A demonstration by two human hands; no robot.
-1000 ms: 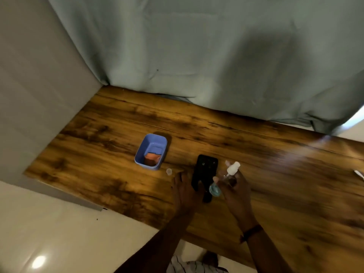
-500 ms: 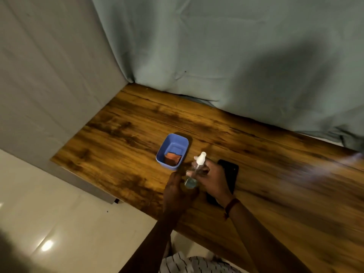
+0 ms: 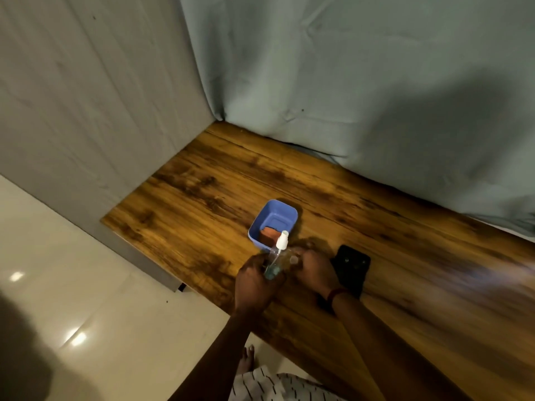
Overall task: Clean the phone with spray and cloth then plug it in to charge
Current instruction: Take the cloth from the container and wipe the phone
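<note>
A clear spray bottle (image 3: 276, 257) with a white nozzle stands tilted near the table's front edge. My left hand (image 3: 256, 283) grips its lower part. My right hand (image 3: 314, 269) is just right of the bottle, fingers curled, pinching a small pale cap (image 3: 293, 259). The black phone (image 3: 351, 266) lies flat on the wooden table (image 3: 202, 198), partly hidden behind my right wrist. An orange cloth (image 3: 268, 235) sits inside a blue tub (image 3: 275, 214) just behind the bottle.
A grey-green curtain (image 3: 362, 96) hangs along the table's back edge and a grey wall panel (image 3: 101, 96) closes the left side. The glossy tiled floor (image 3: 86, 314) lies below the left and front edges. No charger cable is in view.
The bottle has passed from my right hand to my left. My right hand let go of it and now holds the small cap. The view has swung left, so the phone appears further right.
</note>
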